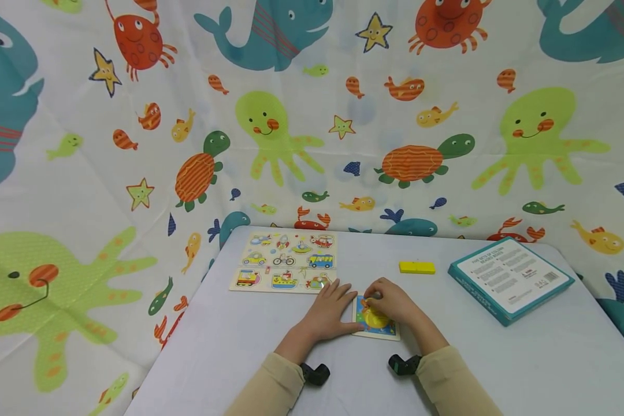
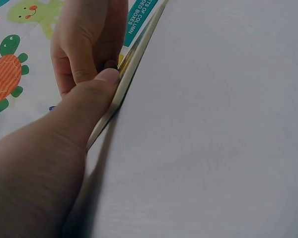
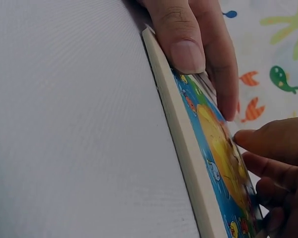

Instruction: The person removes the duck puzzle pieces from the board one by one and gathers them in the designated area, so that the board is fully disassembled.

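A small wooden picture puzzle lies on the table, with a yellow figure on a blue ground. My left hand rests at its left side, fingers spread and thumb on the near-left part. In the right wrist view, that thumb presses on the board's edge. My right hand is over the puzzle's far side, fingers bent and thumb close to them. Its fingertips touch or nearly touch the yellow figure; whether they pinch a piece is hidden.
A larger wooden vehicle puzzle board lies at the back left. A yellow block sits behind my right hand. On the right stands a teal-edged box. A patterned cloth hangs behind the white table.
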Action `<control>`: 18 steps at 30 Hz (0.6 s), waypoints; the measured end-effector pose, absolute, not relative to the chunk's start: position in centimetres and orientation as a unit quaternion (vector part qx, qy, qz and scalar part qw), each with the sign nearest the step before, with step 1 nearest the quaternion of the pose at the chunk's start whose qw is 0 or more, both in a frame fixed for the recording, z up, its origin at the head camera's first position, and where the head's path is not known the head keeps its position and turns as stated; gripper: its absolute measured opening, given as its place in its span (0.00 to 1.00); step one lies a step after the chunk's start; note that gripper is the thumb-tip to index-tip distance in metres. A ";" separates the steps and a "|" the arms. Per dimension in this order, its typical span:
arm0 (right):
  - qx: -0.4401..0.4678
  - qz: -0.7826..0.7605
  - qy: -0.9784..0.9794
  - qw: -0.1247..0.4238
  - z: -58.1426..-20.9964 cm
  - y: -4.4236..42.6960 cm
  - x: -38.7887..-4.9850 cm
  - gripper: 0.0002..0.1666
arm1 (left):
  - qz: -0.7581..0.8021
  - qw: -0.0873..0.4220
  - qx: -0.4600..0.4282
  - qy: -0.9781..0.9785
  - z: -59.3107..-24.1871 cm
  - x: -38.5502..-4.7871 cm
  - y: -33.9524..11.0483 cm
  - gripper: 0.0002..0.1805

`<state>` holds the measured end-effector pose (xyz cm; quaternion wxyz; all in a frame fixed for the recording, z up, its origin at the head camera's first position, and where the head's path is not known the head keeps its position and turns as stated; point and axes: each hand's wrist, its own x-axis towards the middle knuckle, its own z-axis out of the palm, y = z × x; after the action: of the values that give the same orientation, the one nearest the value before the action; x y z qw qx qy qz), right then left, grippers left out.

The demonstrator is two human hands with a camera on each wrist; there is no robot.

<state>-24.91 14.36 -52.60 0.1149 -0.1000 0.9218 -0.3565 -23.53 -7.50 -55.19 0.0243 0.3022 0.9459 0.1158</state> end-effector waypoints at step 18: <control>-0.124 -0.328 0.931 0.103 -53.2 14.3 -25.2 0.11 | 0.113 0.022 0.303 0.946 -55.3 -23.4 -7.4 0.49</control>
<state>-25.17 14.30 -53.16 0.1027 -0.1240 0.9307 -0.3284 -23.43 -7.44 -55.30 0.0218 0.3031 0.9460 0.1127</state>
